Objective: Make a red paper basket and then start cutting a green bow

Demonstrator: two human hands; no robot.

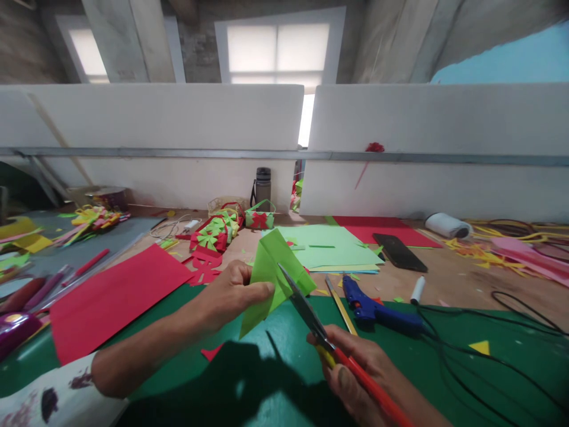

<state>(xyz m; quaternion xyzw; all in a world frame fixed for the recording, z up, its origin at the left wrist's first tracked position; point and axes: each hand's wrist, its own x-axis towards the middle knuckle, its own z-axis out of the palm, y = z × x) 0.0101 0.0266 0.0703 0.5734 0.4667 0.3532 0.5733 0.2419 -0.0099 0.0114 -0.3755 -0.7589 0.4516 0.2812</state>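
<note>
Pinched between the thumb and fingers of my left hand (237, 292) is a folded piece of bright green paper (278, 261), held up above the table. My right hand (355, 362) grips a pair of scissors (306, 308) with red and yellow handles. The blades point up and left, and their tips lie against the front of the green paper. Whether the blades are cutting into it I cannot tell. Below both hands lies a dark green cutting mat (267, 379), with a small red paper scrap (212, 353) on it.
A blue glue gun (382, 311) with a black cord and a yellow craft knife (341, 303) lie right. Behind are pale green sheets (338, 243), a phone (400, 252) and small red-green paper baskets (213, 234). Red paper (120, 302) lies left; a bottle (263, 188) stands by the partition.
</note>
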